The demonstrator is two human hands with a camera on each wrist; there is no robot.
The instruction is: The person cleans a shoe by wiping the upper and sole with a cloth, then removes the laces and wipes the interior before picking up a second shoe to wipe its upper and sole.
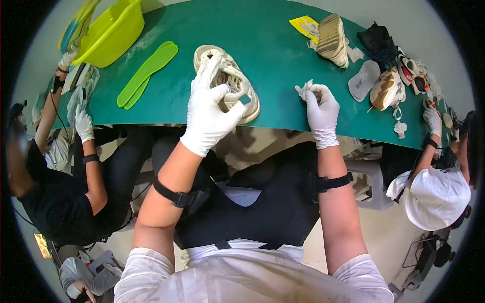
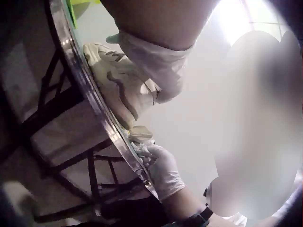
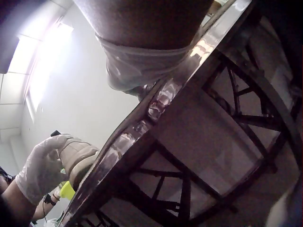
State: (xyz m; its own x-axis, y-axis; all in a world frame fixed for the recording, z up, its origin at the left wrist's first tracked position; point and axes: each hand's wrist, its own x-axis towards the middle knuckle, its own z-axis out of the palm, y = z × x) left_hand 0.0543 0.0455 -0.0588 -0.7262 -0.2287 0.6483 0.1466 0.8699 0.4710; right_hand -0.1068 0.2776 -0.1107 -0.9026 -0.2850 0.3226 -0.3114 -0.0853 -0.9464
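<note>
Green table (image 1: 275, 55), green insoles (image 1: 146, 76) on the left. The pale shoe (image 1: 241, 83) sits by the near edge, left hand (image 1: 208, 113) gripping it. Right hand (image 1: 324, 112) pinches a crumpled wipe (image 1: 304, 90) off to the right. Looks like mid-cleaning to me; next move needs the wipe brought over, shoe kept steady.

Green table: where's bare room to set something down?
Bare table: between the held shoe and your right hand, up to the far edge; also between the green insoles and that shoe. Crowded: right end, with shoes and grey insole; far left, around the tub.
</note>
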